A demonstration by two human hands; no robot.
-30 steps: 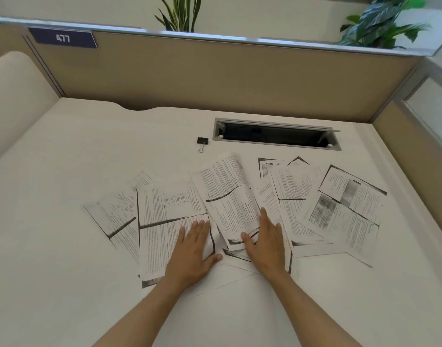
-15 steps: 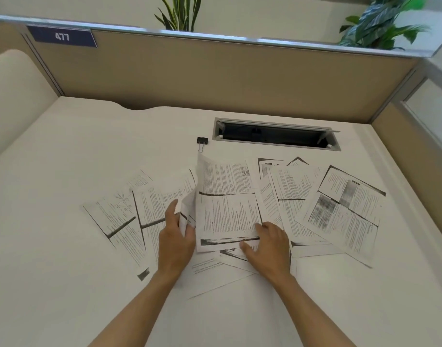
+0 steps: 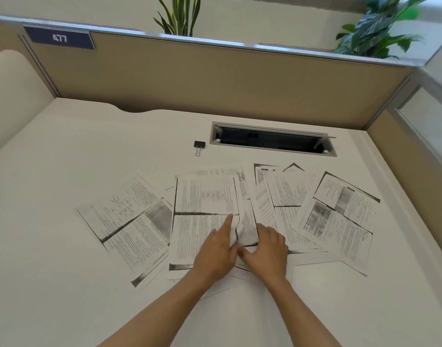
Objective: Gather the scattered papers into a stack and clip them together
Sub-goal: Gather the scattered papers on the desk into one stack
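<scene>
Printed papers (image 3: pixel 129 221) fan across the white desk (image 3: pixel 52 284), leftmost sheet tilted. My left hand (image 3: pixel 216 249) lies flat on the middle sheet, forefinger outstretched, touching my right hand (image 3: pixel 266 251), which pinches a crumpled page (grip partly hidden). The binder clip (image 3: pixel 199 146) sits farther back, apart.

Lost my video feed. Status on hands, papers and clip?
Both hands, left and right, pressing middle sheets. Papers spread out, unstacked. Binder clip untouched beyond them. No obstruction.
</scene>
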